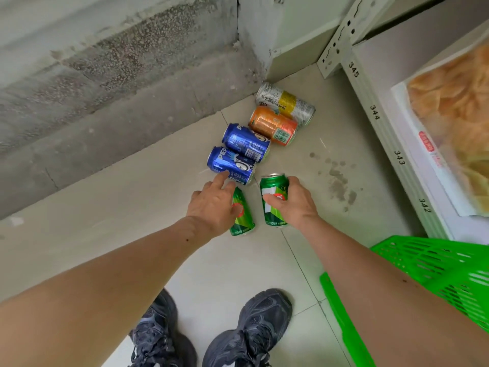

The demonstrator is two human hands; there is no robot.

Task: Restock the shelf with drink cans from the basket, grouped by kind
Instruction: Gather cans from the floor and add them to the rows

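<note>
Several drink cans lie in a row on the tiled floor. A silver and yellow can point(285, 103) is farthest, then an orange can point(274, 125), then two blue cans point(246, 143) point(231, 165). My left hand point(214, 205) lies over a green can point(242, 215) on its side, its forefinger touching the nearer blue can. My right hand point(296, 205) grips a second green can point(274, 200), which stands almost upright on the floor.
A green plastic basket point(428, 263) sits at the lower right. A pale metal shelf point(381, 123) with number labels runs along the right, with a bagged snack pack point(455, 133) on it. A concrete wall step borders the left. My dark shoes point(211, 332) are below.
</note>
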